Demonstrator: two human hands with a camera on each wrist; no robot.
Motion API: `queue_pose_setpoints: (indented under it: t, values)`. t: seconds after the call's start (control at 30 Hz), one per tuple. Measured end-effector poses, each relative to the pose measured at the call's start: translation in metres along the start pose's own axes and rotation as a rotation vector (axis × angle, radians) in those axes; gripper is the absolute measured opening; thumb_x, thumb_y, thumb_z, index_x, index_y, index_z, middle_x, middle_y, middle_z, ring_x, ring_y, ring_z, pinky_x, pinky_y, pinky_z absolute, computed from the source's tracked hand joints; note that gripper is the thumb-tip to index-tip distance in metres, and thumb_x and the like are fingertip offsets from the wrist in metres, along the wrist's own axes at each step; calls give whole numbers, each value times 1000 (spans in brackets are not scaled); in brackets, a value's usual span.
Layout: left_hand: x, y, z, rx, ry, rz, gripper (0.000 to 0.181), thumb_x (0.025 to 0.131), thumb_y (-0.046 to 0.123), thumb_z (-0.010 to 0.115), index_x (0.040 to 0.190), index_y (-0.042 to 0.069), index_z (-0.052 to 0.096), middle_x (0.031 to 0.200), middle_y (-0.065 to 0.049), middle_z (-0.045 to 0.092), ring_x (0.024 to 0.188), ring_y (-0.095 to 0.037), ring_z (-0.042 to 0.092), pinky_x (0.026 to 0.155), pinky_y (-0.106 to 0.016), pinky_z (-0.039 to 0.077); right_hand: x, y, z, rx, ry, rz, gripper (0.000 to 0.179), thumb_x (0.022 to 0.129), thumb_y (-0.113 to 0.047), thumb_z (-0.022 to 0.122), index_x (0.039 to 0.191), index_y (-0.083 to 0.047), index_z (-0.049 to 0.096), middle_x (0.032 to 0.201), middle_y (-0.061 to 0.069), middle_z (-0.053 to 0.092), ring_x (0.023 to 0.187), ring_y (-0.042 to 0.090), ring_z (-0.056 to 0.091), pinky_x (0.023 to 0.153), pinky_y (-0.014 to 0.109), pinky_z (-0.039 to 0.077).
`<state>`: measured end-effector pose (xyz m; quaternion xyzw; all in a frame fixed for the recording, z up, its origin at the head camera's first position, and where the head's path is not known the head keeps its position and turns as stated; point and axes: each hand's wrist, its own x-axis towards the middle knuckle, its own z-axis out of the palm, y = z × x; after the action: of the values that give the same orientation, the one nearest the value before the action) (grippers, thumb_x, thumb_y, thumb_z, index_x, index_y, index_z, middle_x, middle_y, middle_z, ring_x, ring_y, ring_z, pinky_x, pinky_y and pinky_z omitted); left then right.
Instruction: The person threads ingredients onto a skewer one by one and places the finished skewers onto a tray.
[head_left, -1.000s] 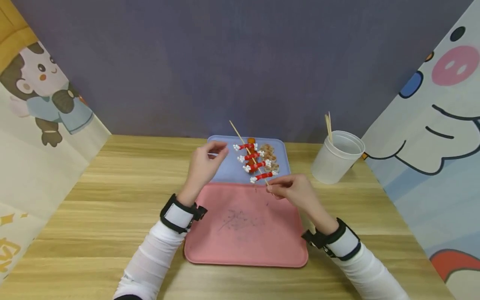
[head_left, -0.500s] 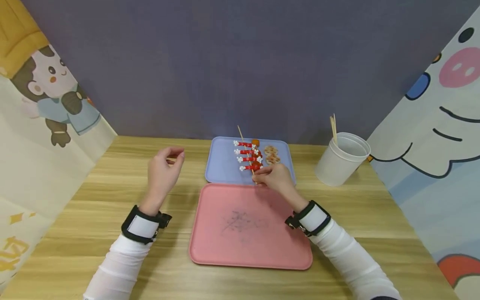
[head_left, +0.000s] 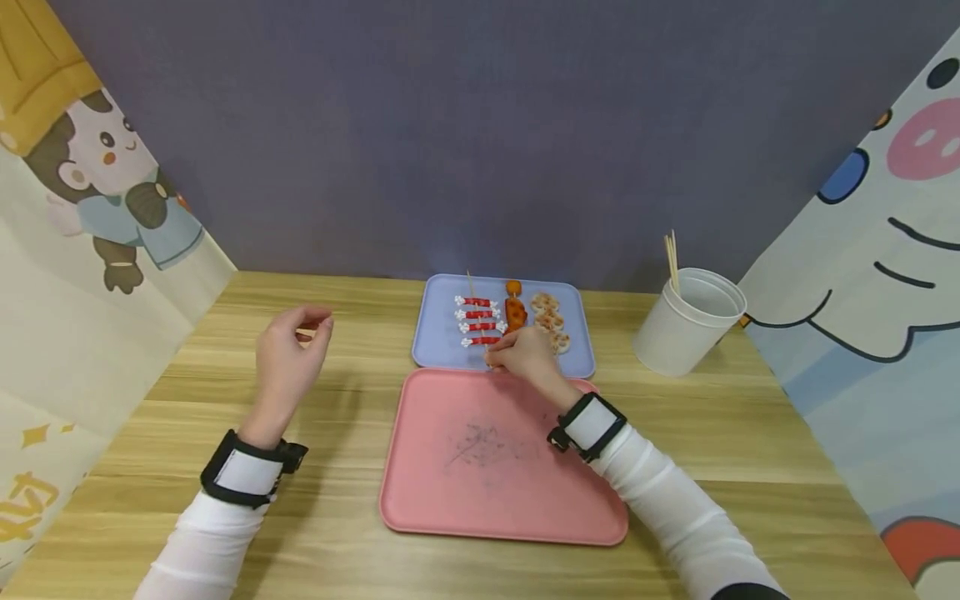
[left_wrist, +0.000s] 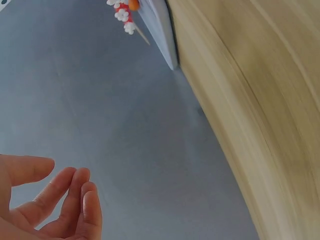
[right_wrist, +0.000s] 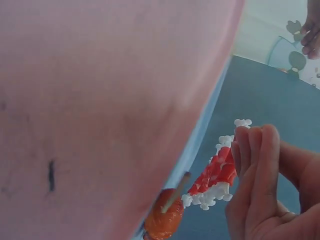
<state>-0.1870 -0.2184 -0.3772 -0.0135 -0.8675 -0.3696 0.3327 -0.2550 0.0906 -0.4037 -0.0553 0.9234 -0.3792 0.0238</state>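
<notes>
Pinched near its lower end by my right hand (head_left: pixel 528 357) is a wooden skewer threaded with several red pieces with white knobbed ends (head_left: pixel 478 315). It lies along the left part of a blue tray (head_left: pixel 437 350); my fingertips hide its near end. Right of it on the tray is a skewer of orange-brown food pieces (head_left: pixel 515 312), its lower part covered by my hand. Browned round slices (head_left: pixel 547 310) form a column farther right. My left hand (head_left: pixel 291 360) hovers left of the trays with loosely bent fingers and holds nothing; the left wrist view shows its fingers (left_wrist: pixel 59 200) apart from everything.
A pink tray (head_left: pixel 502 475) with dark scratch marks lies in front of the blue one. At the back right stands a white plastic tub (head_left: pixel 670 335) with several bare wooden sticks (head_left: pixel 672 260) leaning in it. A grey wall (head_left: pixel 480 142) closes off the table's back.
The right hand has moved left and lowered the red-and-white skewer onto the blue tray, left of the orange-brown one. The left hand has drawn away to the left.
</notes>
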Motion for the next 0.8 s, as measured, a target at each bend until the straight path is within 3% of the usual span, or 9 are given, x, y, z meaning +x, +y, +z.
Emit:
queue_pose_setpoints:
  t: [0.2,0.47,0.8]
  values:
    - [1,-2,-5,19,5,-9,17,90,10,60,99,-2,70,94,-17,70,86,-27,63,67,-18,43,1,0,10,12,-12,9,15,72,-20,82,77,-6,77,66,4,71,60,13,64,55,24,49]
    - [2,-1,-4,17,16,1,16,89,10,62,97,-1,70,92,-15,70,84,-26,63,66,-18,43,5,0,19,-94,-39,-29,12,70,-22,80,74,-12,78,73,1,73,75,16,66,67,26,52]
    - [3,1,-4,18,16,2,16,89,9,61,96,-1,71,92,-16,70,84,-26,63,66,-19,44,11,6,27,-57,-93,-3,18,69,-23,84,74,-8,75,69,2,71,62,11,63,57,21,49]
